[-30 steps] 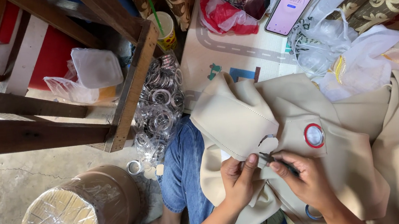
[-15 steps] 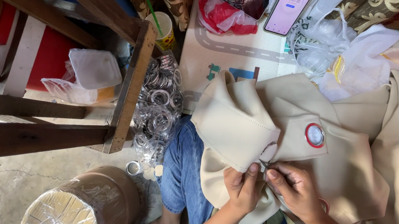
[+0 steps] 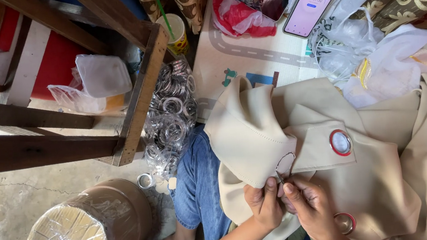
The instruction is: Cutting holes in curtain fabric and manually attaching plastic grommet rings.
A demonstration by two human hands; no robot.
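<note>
Two hands meet at the near edge of the beige fabric [image 3: 256, 131] draped over the person's lap. Left hand [image 3: 264, 204] pinches the cloth shut just below a marked circle [image 3: 285, 161]; right hand [image 3: 313, 207] closes on small scissors [image 3: 280, 177], blades pointing far, toward that circle. A ringed eyelet [image 3: 340, 142] lies to the right.

Both hands, left [image 3: 264, 205] and right [image 3: 312, 210], pinch beige curtain fabric [image 3: 256, 131] at a marked circle [image 3: 284, 161]; small scissors [image 3: 280, 177] between them.
</note>
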